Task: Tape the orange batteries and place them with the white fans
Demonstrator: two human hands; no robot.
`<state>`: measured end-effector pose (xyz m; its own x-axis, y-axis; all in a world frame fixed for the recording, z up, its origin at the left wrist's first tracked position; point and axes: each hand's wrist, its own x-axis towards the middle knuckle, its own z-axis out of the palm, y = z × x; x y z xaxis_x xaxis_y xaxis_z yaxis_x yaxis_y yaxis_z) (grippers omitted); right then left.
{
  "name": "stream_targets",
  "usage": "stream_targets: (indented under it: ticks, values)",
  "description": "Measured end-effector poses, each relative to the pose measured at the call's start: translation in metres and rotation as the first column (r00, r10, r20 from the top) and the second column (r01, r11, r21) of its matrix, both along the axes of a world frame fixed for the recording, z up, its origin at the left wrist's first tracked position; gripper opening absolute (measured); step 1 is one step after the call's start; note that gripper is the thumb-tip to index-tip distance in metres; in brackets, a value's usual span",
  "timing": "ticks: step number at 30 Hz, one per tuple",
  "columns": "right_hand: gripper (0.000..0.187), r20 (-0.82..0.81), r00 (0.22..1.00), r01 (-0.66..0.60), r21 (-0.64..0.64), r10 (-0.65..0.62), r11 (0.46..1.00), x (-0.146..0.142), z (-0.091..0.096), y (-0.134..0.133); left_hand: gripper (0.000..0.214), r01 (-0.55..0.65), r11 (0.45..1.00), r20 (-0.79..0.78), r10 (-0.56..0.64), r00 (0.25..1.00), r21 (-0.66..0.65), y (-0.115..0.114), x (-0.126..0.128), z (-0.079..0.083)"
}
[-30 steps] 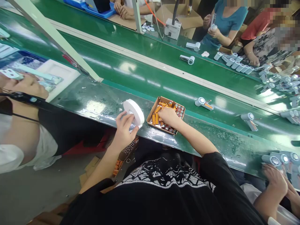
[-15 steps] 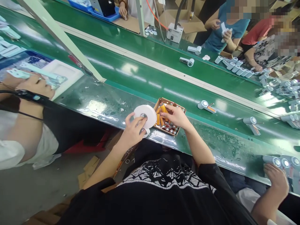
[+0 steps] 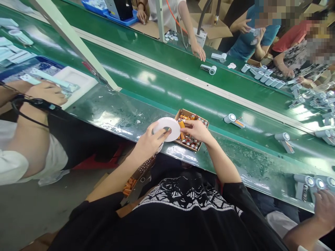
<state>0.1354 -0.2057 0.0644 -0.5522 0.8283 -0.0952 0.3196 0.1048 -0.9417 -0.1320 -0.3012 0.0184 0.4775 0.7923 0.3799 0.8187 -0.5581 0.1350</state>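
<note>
My left hand [image 3: 148,143] is closed around a white roll of tape [image 3: 166,128], holding it flat just above the near edge of the green bench. My right hand [image 3: 196,130] pinches an orange battery [image 3: 181,124] right beside the roll, over a small cardboard box [image 3: 192,115] filled with several orange batteries. Both hands meet at the left end of the box.
A green conveyor belt [image 3: 167,87] runs behind the box, carrying small white fan units [image 3: 233,120]. A white frame post [image 3: 75,47] slants at the left. A co-worker's arm [image 3: 39,96] works at a white tray on the left; another person's hand [image 3: 324,209] is at the right. Several people sit across the belt.
My left hand has carried the tape roll rightward to the box and turned it flat. My right hand has lifted an orange battery out of the box to the roll.
</note>
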Motion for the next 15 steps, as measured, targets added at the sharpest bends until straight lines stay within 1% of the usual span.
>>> stream_targets:
  ticks: [1, 2, 3, 4, 6, 7, 8, 9, 10, 11, 12, 13, 14, 15]
  values:
    - [0.039, -0.126, 0.990, 0.048, -0.109, -0.062, 0.993, -0.002, -0.005, 0.002, 0.053, -0.006, 1.000, 0.001, 0.006, 1.000, 0.014, 0.003, 0.001, 0.003]
    - [0.048, -0.245, 0.957, 0.104, -0.206, -0.155, 0.973, -0.007, -0.010, 0.002, 0.050, -0.019, 0.999, 0.013, 0.019, 1.000, 0.043, 0.007, 0.002, 0.005]
    - [0.057, -0.346, 0.900, 0.173, -0.276, -0.266, 0.945, -0.013, -0.015, -0.001, 0.046, -0.037, 0.996, 0.034, 0.034, 0.999, 0.079, 0.010, 0.004, 0.006]
    - [0.061, -0.427, 0.821, 0.255, -0.319, -0.379, 0.913, -0.020, -0.021, -0.005, 0.043, -0.062, 0.992, 0.063, 0.055, 0.996, 0.115, 0.013, 0.008, 0.005]
    - [0.063, -0.545, 0.624, 0.427, -0.362, -0.560, 0.828, -0.040, -0.033, -0.018, 0.037, -0.122, 0.981, 0.137, 0.101, 0.985, 0.154, 0.018, 0.018, 0.000]
    - [0.061, -0.583, 0.531, 0.494, -0.377, -0.615, 0.783, -0.050, -0.038, -0.024, 0.037, -0.159, 0.976, 0.176, 0.132, 0.976, 0.150, 0.018, 0.026, -0.004]
    - [0.059, -0.605, 0.462, 0.539, -0.390, -0.649, 0.747, -0.058, -0.041, -0.030, 0.041, -0.198, 0.972, 0.211, 0.168, 0.963, 0.126, 0.016, 0.035, -0.008]
    - [0.057, -0.614, 0.424, 0.563, -0.397, -0.666, 0.724, -0.062, -0.041, -0.033, 0.047, -0.232, 0.969, 0.241, 0.206, 0.948, 0.087, 0.013, 0.046, -0.012]
    - [0.053, -0.616, 0.415, 0.572, -0.396, -0.670, 0.718, -0.062, -0.038, -0.034, 0.051, -0.253, 0.967, 0.265, 0.234, 0.935, 0.040, 0.007, 0.057, -0.016]
    - [0.048, -0.618, 0.420, 0.578, -0.382, -0.665, 0.721, -0.055, -0.031, -0.031, 0.053, -0.239, 0.971, 0.279, 0.230, 0.932, -0.002, -0.001, 0.068, -0.020]
    - [0.041, -0.630, 0.419, 0.595, -0.353, -0.654, 0.722, -0.042, -0.019, -0.024, 0.051, -0.183, 0.983, 0.285, 0.184, 0.941, -0.030, -0.008, 0.078, -0.023]
    - [0.032, -0.653, 0.422, 0.608, -0.310, -0.629, 0.731, -0.024, -0.005, -0.013, 0.048, -0.090, 0.995, 0.283, 0.100, 0.954, -0.047, -0.014, 0.087, -0.027]
    - [0.021, -0.704, 0.365, 0.671, -0.254, -0.609, 0.696, 0.000, 0.012, 0.003, 0.046, 0.016, 0.998, 0.275, -0.001, 0.961, -0.054, -0.019, 0.091, -0.032]
    - [0.015, -0.778, 0.281, 0.737, -0.200, -0.561, 0.646, 0.025, 0.028, 0.021, 0.047, 0.099, 0.993, 0.267, -0.080, 0.960, -0.060, -0.020, 0.091, -0.038]
